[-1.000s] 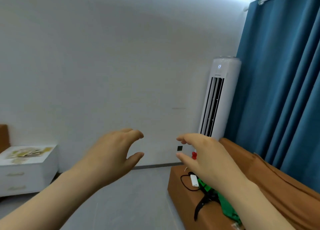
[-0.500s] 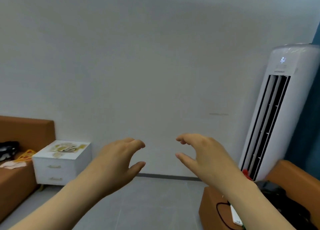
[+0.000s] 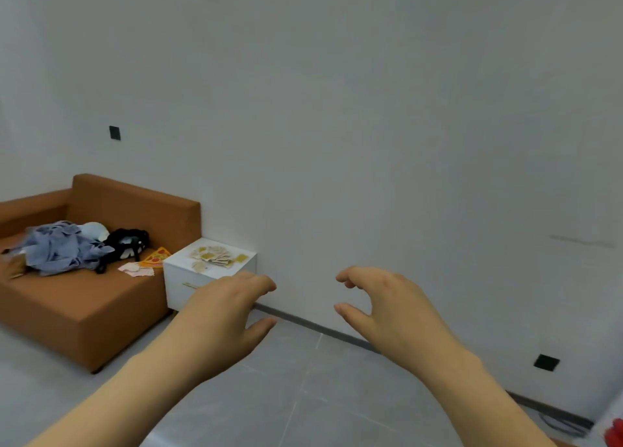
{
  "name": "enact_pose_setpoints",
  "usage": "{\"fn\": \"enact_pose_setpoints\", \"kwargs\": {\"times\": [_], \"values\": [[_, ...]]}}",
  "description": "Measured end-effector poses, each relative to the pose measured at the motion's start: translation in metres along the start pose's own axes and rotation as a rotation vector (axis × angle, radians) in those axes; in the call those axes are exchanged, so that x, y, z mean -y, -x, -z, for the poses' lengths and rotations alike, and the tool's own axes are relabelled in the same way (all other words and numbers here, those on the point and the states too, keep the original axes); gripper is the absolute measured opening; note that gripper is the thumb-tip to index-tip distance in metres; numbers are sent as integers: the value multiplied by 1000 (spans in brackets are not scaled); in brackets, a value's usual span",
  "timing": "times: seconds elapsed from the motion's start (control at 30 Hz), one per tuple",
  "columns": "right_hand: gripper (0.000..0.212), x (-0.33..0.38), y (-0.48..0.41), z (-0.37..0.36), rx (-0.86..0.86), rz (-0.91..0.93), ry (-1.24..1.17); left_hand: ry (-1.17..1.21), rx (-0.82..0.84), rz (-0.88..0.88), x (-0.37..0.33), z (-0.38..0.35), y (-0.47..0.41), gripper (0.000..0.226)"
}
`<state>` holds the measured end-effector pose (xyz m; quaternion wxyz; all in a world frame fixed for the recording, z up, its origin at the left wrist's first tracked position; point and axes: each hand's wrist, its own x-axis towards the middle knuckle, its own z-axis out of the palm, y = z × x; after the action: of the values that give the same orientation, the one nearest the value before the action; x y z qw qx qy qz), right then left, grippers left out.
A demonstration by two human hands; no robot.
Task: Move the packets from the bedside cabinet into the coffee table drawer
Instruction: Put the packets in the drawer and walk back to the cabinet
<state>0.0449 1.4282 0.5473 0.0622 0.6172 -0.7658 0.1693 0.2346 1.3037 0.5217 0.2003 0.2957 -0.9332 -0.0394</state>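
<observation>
While packets [image 3: 215,257] lie well beyond, left fingers [image 3: 259,283] and right fingers [image 3: 350,274] curl loosely, empty.

My left hand [image 3: 222,318] hides the near right part of the bedside cabinet [image 3: 182,271]. The packets [image 3: 215,258] on top are too small to count (their print is unreadable). The sofa [image 3: 84,305] runs off the left edge, and a red thing [image 3: 615,433] is cut off at the near right corner.

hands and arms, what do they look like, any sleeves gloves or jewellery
The left hand and right hand are both bare: no gloves, rings, watch or bracelet show. The left forearm and right forearm are bare too, down to the frame's lower edge, so no sleeve is in view.
</observation>
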Motion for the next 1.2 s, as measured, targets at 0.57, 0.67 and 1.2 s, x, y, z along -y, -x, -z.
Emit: {"fn": "enact_pose_setpoints", "kwargs": {"times": [0.57, 0.67, 1.2], "values": [[40, -4, -260, -169, 256, 36, -88, 3, 196, 259, 224, -95, -134, 42], [38, -15, -308, -194, 265, 46, -112, -13, 205, 289, 256, -109, -170, 43], [40, -70, -563, -316, 381, 110, -195, 15, 245, 496, 415, -180, -342, 41]]}}
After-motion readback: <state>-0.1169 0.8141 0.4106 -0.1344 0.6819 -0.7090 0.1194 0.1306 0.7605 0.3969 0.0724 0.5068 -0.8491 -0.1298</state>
